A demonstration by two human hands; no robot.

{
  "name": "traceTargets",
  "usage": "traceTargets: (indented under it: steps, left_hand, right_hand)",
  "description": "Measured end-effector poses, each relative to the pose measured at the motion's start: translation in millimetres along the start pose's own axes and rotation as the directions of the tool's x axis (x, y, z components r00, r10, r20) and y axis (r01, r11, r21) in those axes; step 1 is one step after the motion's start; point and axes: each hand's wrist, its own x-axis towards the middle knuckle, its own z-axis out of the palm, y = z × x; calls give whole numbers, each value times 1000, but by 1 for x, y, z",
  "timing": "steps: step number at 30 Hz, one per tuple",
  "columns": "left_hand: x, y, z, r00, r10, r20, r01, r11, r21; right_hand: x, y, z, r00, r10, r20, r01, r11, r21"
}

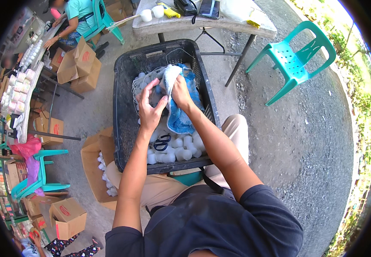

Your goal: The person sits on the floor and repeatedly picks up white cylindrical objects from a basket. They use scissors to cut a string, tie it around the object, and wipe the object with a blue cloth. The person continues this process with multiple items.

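Observation:
My right hand (pixel 180 93) is closed on a blue and white cloth (pixel 179 121), which hangs down over the black plastic crate (pixel 123 107) in front of me. Just left of the cloth, my left hand (pixel 151 109) is held with its thumb and fingers apart, curved toward the cloth's white edge. I make out nothing between them. Small white cup-shaped pieces (pixel 182 150) lie at the crate's near end. Dark-handled scissors (pixel 162 142) rest on them. Whitish cord (pixel 137 88) lies at the crate's left inner side, partly hidden by my left hand.
Beyond the crate stands a table (pixel 254 28) with white cups (pixel 152 13) on it. A green plastic chair (pixel 297 60) is at the right. An open cardboard box (pixel 93 171) with white pieces sits at the crate's left. Further left, a person (pixel 78 19) sits by another table (pixel 33 92).

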Motion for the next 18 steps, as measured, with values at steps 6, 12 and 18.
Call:
traceTargets:
  steps: [6,12,18]
  left_hand:
    - [10,-5,-7,997,6,-74,-21,979,-203]
    - [6,-4,-3,983,96,-159,-125,974,-187]
    - [8,-2,-14,980,56,-193,-80,989,-122]
  right_hand:
    - [-8,-21,7,985,124,124,-145,972,184]
    - [-14,-22,18,974,179,140,-207,952,224]
    - [-10,-22,5,918,327,223,-374,900,222]
